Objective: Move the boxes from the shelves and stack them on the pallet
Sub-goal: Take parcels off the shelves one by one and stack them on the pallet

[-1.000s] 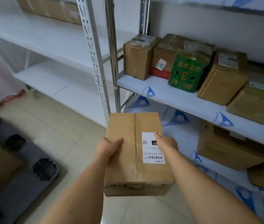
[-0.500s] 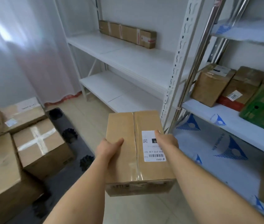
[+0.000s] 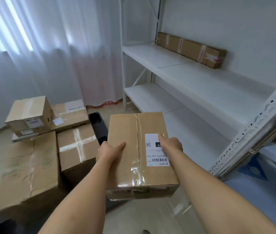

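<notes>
I carry a taped brown cardboard box (image 3: 134,132) with a white barcode label at chest height in front of me. My left hand (image 3: 109,152) grips its left side, thumb lying on the top. My right hand (image 3: 172,144) grips the right side, thumb across the label. Down to the left, a dark pallet (image 3: 98,124) holds several stacked cardboard boxes: a large one (image 3: 27,169) nearest, one with crossed tape (image 3: 77,146) beside it, a flat one (image 3: 69,115) behind, and a small box (image 3: 30,115) on top.
White shelving (image 3: 193,78) stands to the right, with one long narrow box (image 3: 191,48) on its upper shelf. A perforated metal upright (image 3: 259,127) of the second rack leans in at right. White curtains (image 3: 41,56) hang behind the pallet. Tiled floor lies between.
My view has swung left, away from the loaded shelves and towards the pallet stack. The box stays gripped the same way in both hands.
</notes>
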